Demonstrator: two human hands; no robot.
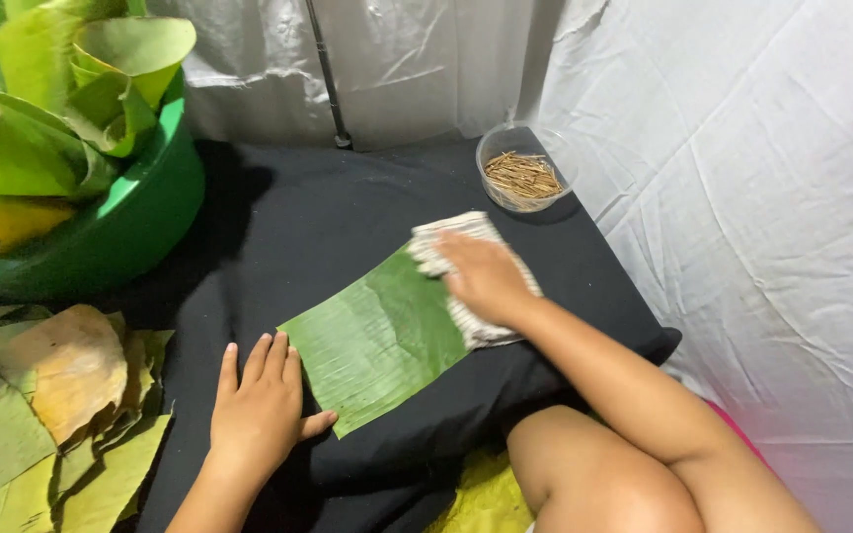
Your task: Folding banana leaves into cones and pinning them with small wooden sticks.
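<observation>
White sheeting hangs crinkled behind and along the right side, with a thin dark pole standing against it at the back. A black cloth covers the floor. The light is even and bright, throwing soft shadows.

Right hand is motion-blurred, fingers indistinct; it covers the middle of the striped cloth and the cloth's contact with the banana leaf piece. Green basin is cut off by the left and top edges. Leaf pile runs off the bottom-left. Sticks in the clear container are too small to tell apart. Both forearms exit at the bottom edge.
</observation>
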